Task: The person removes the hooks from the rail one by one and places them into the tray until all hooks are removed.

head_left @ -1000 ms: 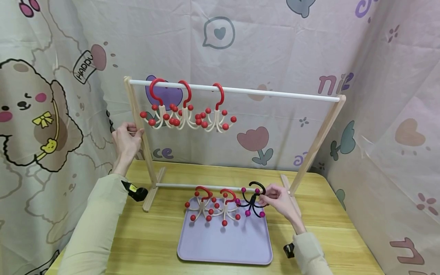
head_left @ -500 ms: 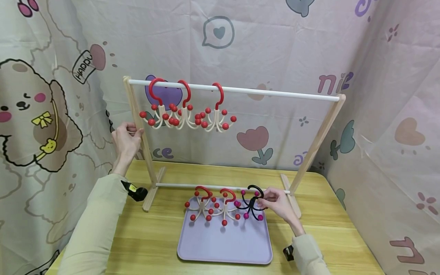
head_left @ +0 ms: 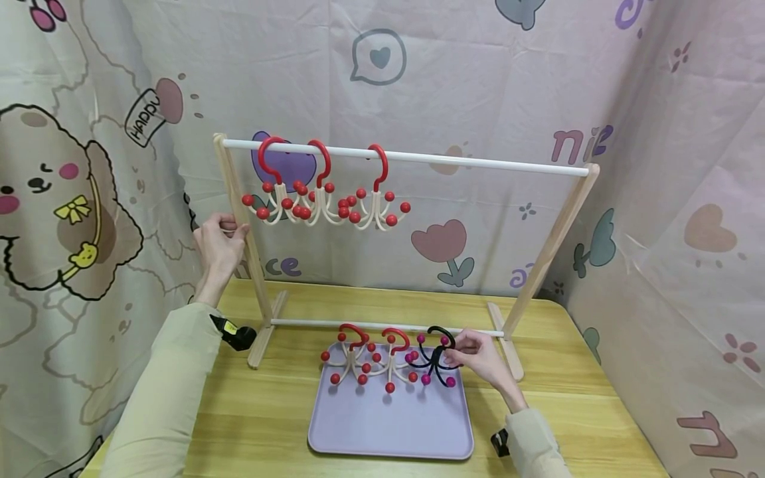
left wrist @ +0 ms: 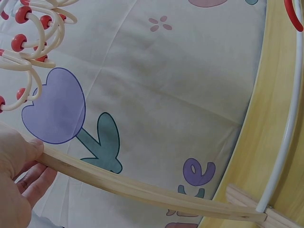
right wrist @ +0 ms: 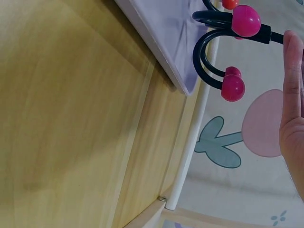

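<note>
My left hand [head_left: 220, 245] grips the left wooden post [left wrist: 118, 186] of a hanging rack, thumb on the near side. My right hand [head_left: 483, 358] pinches the hook's stem on a black multi-arm hook hanger [head_left: 437, 360] tipped with magenta balls [right wrist: 246, 21]. The hanger is upright, low over the back right corner of a lilac tray [head_left: 391, 428]. Beside it on the tray stand two cream hangers with red hooks and red balls, a middle hanger [head_left: 391, 364] and a left hanger [head_left: 351, 359]. In the right wrist view, the hook's top is out of frame.
Three more red-and-cream hangers hang on the left half of the white top rail [head_left: 478, 161], the rightmost hanger [head_left: 376, 207] apart from the other two. A lower white rail [head_left: 311, 324] runs behind the tray. Patterned curtains [head_left: 382, 106] surround the wooden table [head_left: 257, 411].
The black hanger and my right hand have come down a little and shifted slightly left, over the tray. My left hand stays on the post.
</note>
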Available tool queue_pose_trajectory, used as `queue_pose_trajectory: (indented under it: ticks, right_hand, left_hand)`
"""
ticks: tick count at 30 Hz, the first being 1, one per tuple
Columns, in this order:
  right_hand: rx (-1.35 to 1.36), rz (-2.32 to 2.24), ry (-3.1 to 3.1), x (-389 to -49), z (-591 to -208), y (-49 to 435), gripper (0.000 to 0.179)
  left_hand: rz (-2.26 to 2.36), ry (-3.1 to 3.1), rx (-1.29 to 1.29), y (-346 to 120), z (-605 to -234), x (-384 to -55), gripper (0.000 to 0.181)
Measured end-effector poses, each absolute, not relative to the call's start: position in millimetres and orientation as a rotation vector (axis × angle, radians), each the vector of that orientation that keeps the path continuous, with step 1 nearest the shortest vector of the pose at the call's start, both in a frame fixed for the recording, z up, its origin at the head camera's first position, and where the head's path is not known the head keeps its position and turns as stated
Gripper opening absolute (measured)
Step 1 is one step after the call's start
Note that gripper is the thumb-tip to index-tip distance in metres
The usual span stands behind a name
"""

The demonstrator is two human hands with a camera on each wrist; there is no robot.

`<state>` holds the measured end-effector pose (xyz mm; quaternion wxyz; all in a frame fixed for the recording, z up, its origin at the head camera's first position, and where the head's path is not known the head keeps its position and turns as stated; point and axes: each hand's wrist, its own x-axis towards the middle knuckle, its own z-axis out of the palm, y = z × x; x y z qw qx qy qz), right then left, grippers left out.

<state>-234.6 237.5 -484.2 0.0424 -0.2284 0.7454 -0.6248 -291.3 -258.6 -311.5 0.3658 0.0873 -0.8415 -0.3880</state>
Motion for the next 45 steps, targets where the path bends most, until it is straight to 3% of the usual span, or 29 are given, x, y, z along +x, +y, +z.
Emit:
queue_pose_trajectory:
  ticks: [20, 45]
  right_hand:
    - [-0.708, -1.9, 2.261, -234.8, -488.2, 237.9, 0.025]
    - [-0.667, -1.846, 2.336, -234.2, -491.0, 238.0, 0.019]
  left_hand:
    - [-0.999, -2.178, 0.221, -258.9, -312.6, -290.2, 0.029]
    - [-1.002, -2.176, 0.229, -257.8, -311.3, -290.5, 0.029]
